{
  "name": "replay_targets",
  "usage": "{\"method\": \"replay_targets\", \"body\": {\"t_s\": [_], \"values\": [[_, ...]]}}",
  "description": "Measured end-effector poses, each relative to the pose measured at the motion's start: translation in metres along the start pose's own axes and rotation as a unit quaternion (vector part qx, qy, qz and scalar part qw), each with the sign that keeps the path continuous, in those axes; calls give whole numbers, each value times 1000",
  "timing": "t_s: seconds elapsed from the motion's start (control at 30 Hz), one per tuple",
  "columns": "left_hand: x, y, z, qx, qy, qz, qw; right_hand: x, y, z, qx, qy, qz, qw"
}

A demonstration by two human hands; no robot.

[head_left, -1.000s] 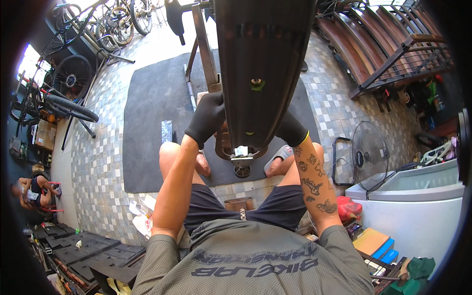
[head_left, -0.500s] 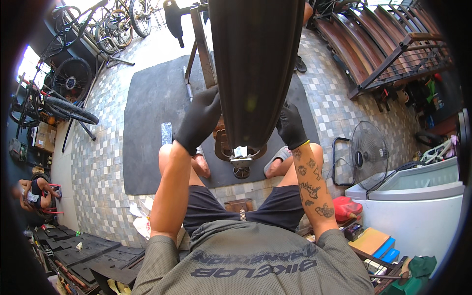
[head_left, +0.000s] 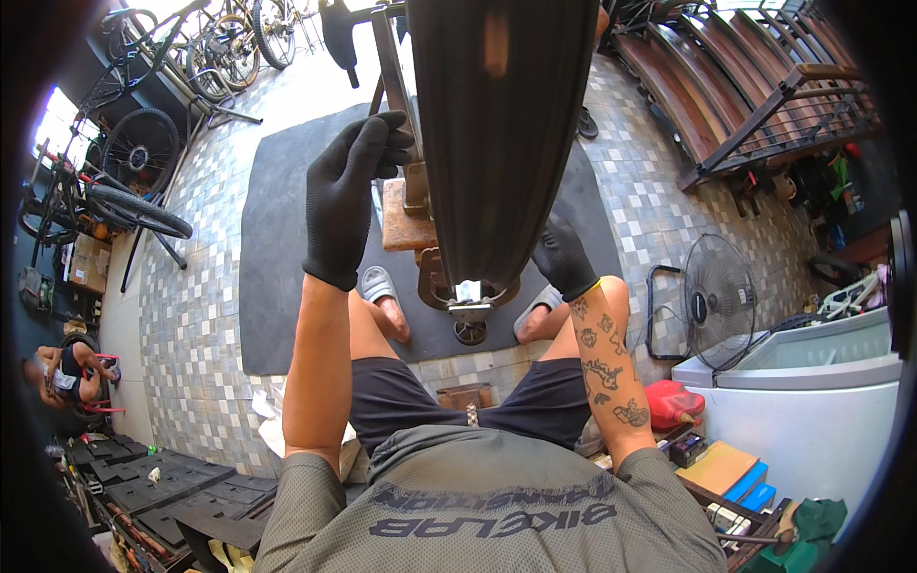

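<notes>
A black bicycle tire on a wheel (head_left: 497,153) stands upright before me, its tread smeared as if turning. It sits in a metal wheel stand (head_left: 387,72), whose lower part shows beneath the tire. My left hand (head_left: 351,181), in a black glove, is raised beside the stand's upright, apart from the tire; its fingers are loosely bent, with nothing seen in them. My right hand (head_left: 565,256), also gloved, is close against the tire's lower right side. The tire hides its fingertips and anything they may hold. A worn wooden block (head_left: 405,229) shows left of the wheel.
The stand is on a dark mat (head_left: 296,210) over a tiled floor. A fan (head_left: 716,304) and a white chest freezer (head_left: 802,411) stand to the right, near a red container (head_left: 673,403). Bicycles (head_left: 229,53) line the far left; a person (head_left: 72,372) sits at left.
My left hand has drawn left, away from the tire's side, uncovering the wooden block. My right hand has lowered slightly beside the wheel. The light spot on the tread has shifted upward.
</notes>
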State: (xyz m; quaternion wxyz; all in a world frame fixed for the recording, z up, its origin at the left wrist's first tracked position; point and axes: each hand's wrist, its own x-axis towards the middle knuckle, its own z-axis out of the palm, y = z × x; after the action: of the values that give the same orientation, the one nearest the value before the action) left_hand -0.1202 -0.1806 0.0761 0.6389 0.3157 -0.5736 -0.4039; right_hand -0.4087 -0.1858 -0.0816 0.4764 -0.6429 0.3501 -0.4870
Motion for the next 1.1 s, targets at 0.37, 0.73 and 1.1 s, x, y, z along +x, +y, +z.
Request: {"method": "replay_targets", "body": {"t_s": [0.37, 0.73, 1.1], "values": [[7, -30, -9, 4, -2, -83, 997, -5, -5, 5, -2, 24, 46, 999], [7, -30, -1, 72, -5, -67, 995, -6, 2, 7, 56, 4, 27, 998], [6, -35, -3, 79, -7, -95, 992, -8, -5, 5, -28, 4, 28, 999]]}}
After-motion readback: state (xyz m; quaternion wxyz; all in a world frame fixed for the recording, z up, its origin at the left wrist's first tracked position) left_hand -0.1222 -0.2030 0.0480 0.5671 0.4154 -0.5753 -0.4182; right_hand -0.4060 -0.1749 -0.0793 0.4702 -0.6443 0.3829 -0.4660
